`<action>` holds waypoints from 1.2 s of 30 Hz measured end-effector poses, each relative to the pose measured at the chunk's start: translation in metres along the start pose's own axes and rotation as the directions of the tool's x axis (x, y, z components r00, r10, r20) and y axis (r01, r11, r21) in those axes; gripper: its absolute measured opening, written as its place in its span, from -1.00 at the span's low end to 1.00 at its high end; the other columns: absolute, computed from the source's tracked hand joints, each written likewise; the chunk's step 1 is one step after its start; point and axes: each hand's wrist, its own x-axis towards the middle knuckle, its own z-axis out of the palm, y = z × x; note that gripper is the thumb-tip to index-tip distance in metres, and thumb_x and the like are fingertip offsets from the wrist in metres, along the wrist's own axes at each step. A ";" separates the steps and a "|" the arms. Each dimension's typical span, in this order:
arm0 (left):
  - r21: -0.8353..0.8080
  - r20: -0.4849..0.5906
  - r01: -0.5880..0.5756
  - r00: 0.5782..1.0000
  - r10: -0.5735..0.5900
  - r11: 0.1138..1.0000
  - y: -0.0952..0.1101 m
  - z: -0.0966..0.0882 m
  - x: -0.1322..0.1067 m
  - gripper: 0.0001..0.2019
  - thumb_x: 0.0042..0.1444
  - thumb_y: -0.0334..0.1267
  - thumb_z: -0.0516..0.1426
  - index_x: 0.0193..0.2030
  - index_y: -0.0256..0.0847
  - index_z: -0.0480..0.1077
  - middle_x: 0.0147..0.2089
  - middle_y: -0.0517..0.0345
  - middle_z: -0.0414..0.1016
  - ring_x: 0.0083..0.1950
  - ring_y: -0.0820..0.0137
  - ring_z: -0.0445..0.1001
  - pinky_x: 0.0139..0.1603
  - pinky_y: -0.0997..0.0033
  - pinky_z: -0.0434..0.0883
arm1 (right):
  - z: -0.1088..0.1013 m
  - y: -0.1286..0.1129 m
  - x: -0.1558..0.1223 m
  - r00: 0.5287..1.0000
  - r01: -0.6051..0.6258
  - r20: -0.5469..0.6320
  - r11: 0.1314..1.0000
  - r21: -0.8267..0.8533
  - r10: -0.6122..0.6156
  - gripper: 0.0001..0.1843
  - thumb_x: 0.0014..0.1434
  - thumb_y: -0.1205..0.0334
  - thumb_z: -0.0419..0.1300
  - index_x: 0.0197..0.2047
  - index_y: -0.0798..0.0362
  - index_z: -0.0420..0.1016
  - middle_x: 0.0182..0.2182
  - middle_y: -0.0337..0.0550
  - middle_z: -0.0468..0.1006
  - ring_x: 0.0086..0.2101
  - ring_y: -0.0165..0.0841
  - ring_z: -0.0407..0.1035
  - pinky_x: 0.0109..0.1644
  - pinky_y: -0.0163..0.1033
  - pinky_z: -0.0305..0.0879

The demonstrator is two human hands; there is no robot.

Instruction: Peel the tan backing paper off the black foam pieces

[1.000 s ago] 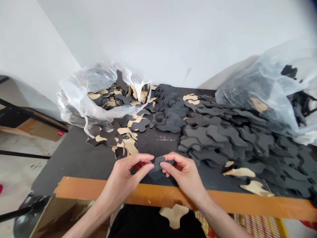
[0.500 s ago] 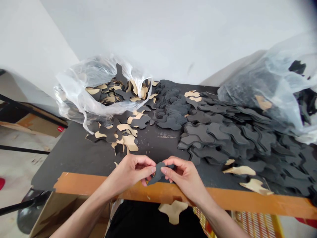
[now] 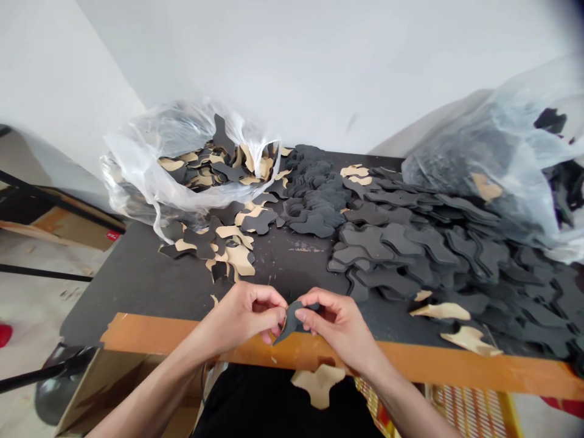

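Observation:
A dark grey foam piece with a wavy outline is held up over the table's front edge. My left hand pinches its left side between thumb and fingertips. On the other side, my right hand grips it with thumb on top and fingers curled behind. A thin tan edge shows by the left fingertips; whether the backing paper is lifting there I cannot tell. Tan backing paper in a three-lobed shape lies on my dark lap, below the hands.
An open plastic bag of grey and tan pieces stands back left. Stacked grey foam pieces spread across the right, before another plastic bag. Orange tape lines the table's front edge. A yellow basket is below right, a cardboard box below left.
The foam piece has tilted slightly, its lower left tip now a little lower and more curled. Both hands keep nearly the same place and grip.

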 end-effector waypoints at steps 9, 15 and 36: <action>0.149 -0.027 -0.146 0.988 0.151 0.978 -0.009 0.005 0.003 -0.89 0.21 -0.32 0.01 -0.34 -0.20 0.29 -0.45 0.35 0.26 -0.41 0.51 0.22 -0.37 0.53 0.20 | -0.003 0.005 -0.003 0.960 0.267 -0.029 0.944 -0.193 -0.277 -0.93 0.17 0.33 0.29 -0.29 0.00 0.61 -0.35 -0.23 0.54 -0.36 -0.42 0.43 -0.29 -0.34 0.33; 0.268 -0.032 -0.173 0.982 0.188 0.948 -0.012 0.010 0.001 -0.88 0.27 -0.30 -0.02 -0.29 -0.18 0.28 -0.41 0.35 0.19 -0.38 0.49 0.14 -0.36 0.49 0.12 | -0.008 0.007 -0.007 0.923 0.366 -0.015 0.890 -0.273 -0.384 -0.82 0.18 0.45 0.26 -0.24 -0.03 0.61 -0.32 -0.25 0.57 -0.31 -0.43 0.45 -0.20 -0.34 0.32; 0.371 0.165 -0.152 0.982 0.096 0.916 0.007 -0.003 -0.005 -0.84 0.12 -0.32 0.10 -0.32 -0.22 0.53 -0.43 0.27 0.55 -0.42 0.51 0.39 -0.42 0.59 0.21 | -0.018 -0.002 -0.013 0.960 0.225 0.236 0.922 -0.316 -0.154 -0.84 0.18 0.45 0.22 -0.28 0.00 0.55 -0.37 -0.29 0.51 -0.37 -0.46 0.36 -0.31 -0.36 0.19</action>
